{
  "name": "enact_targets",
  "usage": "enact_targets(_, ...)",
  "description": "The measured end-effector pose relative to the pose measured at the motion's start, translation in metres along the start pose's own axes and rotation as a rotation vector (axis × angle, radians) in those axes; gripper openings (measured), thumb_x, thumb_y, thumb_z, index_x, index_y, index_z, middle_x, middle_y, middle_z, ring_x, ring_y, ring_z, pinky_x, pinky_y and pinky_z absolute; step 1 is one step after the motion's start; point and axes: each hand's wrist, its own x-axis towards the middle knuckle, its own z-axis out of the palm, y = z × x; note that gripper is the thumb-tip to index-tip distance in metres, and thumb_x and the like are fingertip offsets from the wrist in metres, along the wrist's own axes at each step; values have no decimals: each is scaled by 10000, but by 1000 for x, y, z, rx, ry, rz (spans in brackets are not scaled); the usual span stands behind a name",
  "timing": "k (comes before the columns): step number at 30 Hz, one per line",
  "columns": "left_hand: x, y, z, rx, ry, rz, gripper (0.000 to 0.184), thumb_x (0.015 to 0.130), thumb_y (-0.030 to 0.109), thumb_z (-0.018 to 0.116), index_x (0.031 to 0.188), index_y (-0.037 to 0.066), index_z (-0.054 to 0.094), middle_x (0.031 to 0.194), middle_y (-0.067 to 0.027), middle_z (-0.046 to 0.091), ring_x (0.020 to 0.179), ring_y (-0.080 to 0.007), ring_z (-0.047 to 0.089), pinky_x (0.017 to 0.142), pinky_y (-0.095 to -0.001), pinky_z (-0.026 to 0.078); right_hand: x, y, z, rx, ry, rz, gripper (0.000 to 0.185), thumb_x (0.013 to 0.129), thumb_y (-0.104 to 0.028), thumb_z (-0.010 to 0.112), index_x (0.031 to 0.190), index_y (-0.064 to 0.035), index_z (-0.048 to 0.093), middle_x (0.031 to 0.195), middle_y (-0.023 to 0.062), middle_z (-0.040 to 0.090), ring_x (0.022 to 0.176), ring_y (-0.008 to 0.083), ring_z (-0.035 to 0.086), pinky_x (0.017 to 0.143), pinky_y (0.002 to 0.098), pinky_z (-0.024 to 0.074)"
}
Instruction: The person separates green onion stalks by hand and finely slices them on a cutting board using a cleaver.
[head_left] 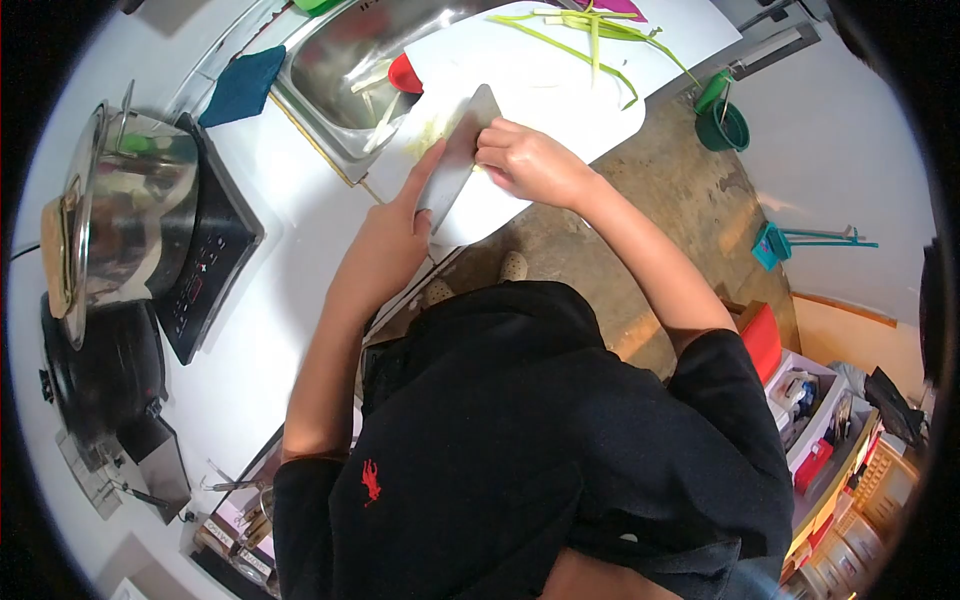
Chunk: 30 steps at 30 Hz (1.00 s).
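Observation:
My left hand [392, 250] is closed around the handle end of a broad-bladed kitchen knife [462, 150], its index finger stretched along the blade. The blade stands tilted over a white cutting board [580, 110]. Just right of it, my right hand [528, 160] has its fingers curled down on the board, close to the blade. A small pale vegetable piece [479, 169] shows under those fingers, the rest of it hidden. Finely cut pale green bits [428, 132] lie on the blade's left side. Long green stalks [597, 38] rest at the board's far end.
A steel sink [335, 60] with pale scraps and a red object [404, 75] adjoins the board. Beside it hangs a blue cloth [245, 85]. At left, a lidded pot [145, 220] stands on a black induction cooker [215, 260]. A green bucket [722, 127] is beyond the board.

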Motion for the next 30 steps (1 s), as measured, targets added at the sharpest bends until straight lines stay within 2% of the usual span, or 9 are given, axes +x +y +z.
enact_targets(6, -6, 1, -4, 17, -4, -16, 768, 991, 58, 520, 1607, 383, 197, 1090, -333, 671, 1020, -490, 665, 905, -541, 466, 0, -3, 0, -60, -11, -32, 125, 734, 3, 721, 834, -18, 647, 893, 72, 616, 919, 262, 581, 847, 348, 540)
enact_targets(15, -8, -5, 6, 1, 71, 39, 751, 993, 58, 516, 1602, 381, 216, 1228, -331, 642, 1158, -516, 605, 986, -540, 462, -15, -17, 11, -42, 95, 86, 206, 751, 28, 703, 956, 11, 691, 956, 83, 653, 963, 262, 621, 834, 359, 557)
enact_targets(18, -12, 3, 3, -8, 38, -28, 751, 993, 64, 522, 1601, 382, 217, 1211, -332, 646, 1148, -514, 610, 972, -547, 462, -21, -21, 17, -46, 152, 123, 234, 763, 17, 672, 995, 17, 697, 956, 85, 645, 973, 260, 615, 837, 349, 558)
enact_targets(21, -15, 3, 0, 5, 34, -27, 746, 993, 63, 517, 1600, 382, 221, 1186, -335, 653, 1121, -512, 623, 951, -547, 467, -24, -22, 19, -36, 164, 147, 251, 772, -16, 619, 1009, 22, 696, 956, 89, 634, 991, 259, 603, 855, 342, 557)
enact_targets(24, -16, -3, -2, 48, 81, 46, 723, 980, 48, 476, 1601, 323, 228, 837, -313, 658, 813, -478, 660, 767, -555, 473, -22, -23, 19, -10, 186, 159, 228, 769, -9, 624, 981, 27, 697, 958, 91, 634, 997, 262, 606, 856, 351, 558)
enact_targets(27, -17, 1, -4, 44, 106, 71, 725, 980, 51, 480, 1602, 323, 225, 809, -296, 655, 779, -470, 658, 737, -552, 469, -20, -24, 19, 14, 192, 166, 219, 759, 20, 652, 972, 27, 701, 962, 92, 642, 994, 267, 615, 848, 358, 560)
enact_targets(30, -17, 19, -8, 97, 47, 11, 731, 994, 63, 490, 1596, 376, 219, 930, -336, 672, 921, -500, 669, 803, -570, 478, -18, -23, 20, 25, 184, 171, 249, 740, 63, 704, 985, 22, 708, 972, 92, 656, 985, 276, 630, 830, 360, 564)
